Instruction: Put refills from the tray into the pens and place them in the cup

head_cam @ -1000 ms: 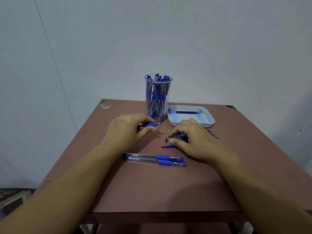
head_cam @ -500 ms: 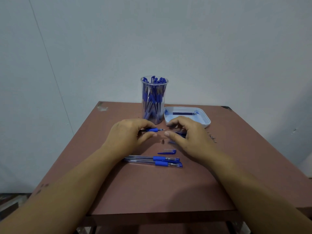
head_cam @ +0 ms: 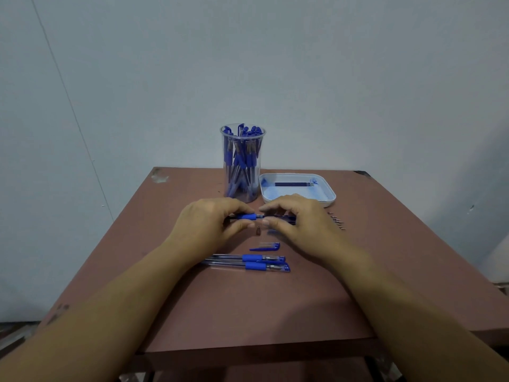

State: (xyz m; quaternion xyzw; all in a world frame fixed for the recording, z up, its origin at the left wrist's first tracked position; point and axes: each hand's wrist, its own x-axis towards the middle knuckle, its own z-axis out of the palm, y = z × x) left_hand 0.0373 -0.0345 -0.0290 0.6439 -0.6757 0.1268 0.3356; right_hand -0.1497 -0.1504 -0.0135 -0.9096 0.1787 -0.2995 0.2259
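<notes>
While the brown table carries everything, the clear cup stands at its far side, crammed with blue pens. The white tray sits just beside it on the right, a spare refill lying inside. My left hand pinches a pen barrel at its blue grip, fingers curled. My right hand pinches a held refill at the barrel's open end. Nearer me lie two capped pens, a loose cap and a small tip.

Dark refill in white tray, beside clear cup of pens.
</notes>
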